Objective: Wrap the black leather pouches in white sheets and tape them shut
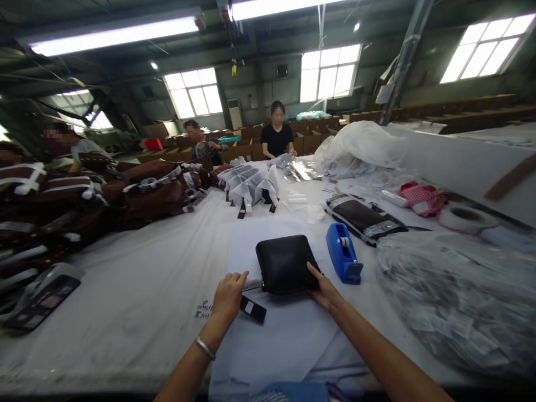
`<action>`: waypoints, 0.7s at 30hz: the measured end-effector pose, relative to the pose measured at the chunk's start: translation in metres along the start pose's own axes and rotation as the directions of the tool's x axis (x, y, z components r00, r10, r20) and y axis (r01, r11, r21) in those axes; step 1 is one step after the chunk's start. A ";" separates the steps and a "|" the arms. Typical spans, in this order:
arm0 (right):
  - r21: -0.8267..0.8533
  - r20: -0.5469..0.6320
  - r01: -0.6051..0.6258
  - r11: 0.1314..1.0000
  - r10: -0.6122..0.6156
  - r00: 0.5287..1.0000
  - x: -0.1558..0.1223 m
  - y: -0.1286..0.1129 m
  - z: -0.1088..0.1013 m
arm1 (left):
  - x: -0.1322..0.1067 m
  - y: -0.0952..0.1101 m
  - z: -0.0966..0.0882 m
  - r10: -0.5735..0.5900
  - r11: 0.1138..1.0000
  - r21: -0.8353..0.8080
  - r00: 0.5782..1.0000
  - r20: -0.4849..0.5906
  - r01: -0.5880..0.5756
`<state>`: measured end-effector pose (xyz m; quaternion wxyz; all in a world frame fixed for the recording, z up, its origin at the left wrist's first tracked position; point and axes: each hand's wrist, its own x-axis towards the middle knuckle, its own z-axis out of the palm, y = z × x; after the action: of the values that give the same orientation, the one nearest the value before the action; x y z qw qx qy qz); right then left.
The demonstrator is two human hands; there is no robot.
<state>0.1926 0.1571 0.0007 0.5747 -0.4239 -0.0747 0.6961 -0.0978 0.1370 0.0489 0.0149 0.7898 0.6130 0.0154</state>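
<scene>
Taking the black pouch (287,265) as the clock's centre, it sits over a white sheet (276,346), its lower right corner gripped by the right hand (324,287), thumb on the face and fingers underneath. At 8 o'clock the left hand (228,293) has its fingers curled beside a thin cord; I cannot tell whether they pinch it. A black tag (253,309) lies at 7 o'clock, a blue tape dispenser (343,254) at 3, a brown wrapped item (366,218) at 2, piled brown bags (153,192) at 10, and a co-worker (278,137) at 12
</scene>
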 end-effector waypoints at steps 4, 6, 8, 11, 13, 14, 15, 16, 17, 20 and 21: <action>0.004 0.017 -0.014 1.000 0.014 1.000 -0.001 0.008 0.001 | -0.004 -0.019 -0.005 -0.017 0.999 0.038 0.999 0.042 0.015; 0.001 0.029 -0.014 1.000 0.014 0.999 0.000 0.010 0.000 | -0.003 -0.027 -0.008 0.031 1.000 0.003 0.997 0.077 -0.031; 0.005 0.031 -0.013 1.000 0.013 0.999 0.001 0.010 -0.001 | 0.000 -0.038 -0.015 0.111 0.993 -0.042 0.988 0.103 -0.107; 0.009 0.021 -0.011 1.000 0.011 1.000 0.001 0.010 -0.001 | 0.004 -0.055 -0.026 0.153 0.988 -0.048 0.980 0.126 -0.148; 0.007 0.012 -0.007 1.000 0.007 1.000 0.001 0.010 -0.001 | 0.005 -0.060 -0.031 0.131 0.991 -0.042 0.983 0.126 -0.127; 0.005 0.010 -0.005 1.000 0.005 1.000 0.001 0.010 -0.001 | 0.005 -0.058 -0.032 0.129 0.991 -0.057 0.986 0.107 -0.123; 0.003 0.010 -0.002 1.000 0.002 1.000 0.001 0.011 -0.001 | 0.005 -0.052 -0.032 0.134 0.988 -0.091 0.988 0.074 -0.127; 0.004 0.010 0.002 1.000 -0.002 1.000 0.001 0.011 -0.001 | 0.006 -0.044 -0.031 0.149 0.979 -0.142 0.989 0.024 -0.144; 0.005 0.012 0.006 1.000 -0.006 1.000 0.001 0.012 -0.001 | 0.007 -0.032 -0.030 0.172 0.964 -0.202 0.985 -0.033 -0.175; -0.004 0.010 0.012 1.000 -0.012 1.000 0.001 0.014 0.001 | 0.016 0.015 -0.023 0.259 0.890 -0.340 0.950 -0.176 -0.305; -0.022 0.013 0.014 1.000 -0.013 1.000 0.000 0.014 0.002 | 0.021 0.031 -0.020 0.285 0.874 -0.348 0.937 -0.200 -0.340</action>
<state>0.1812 0.1535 -0.0067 0.5742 -0.4252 -0.0887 0.6940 -0.0638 0.1497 0.0701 0.1197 0.8577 0.4619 0.1915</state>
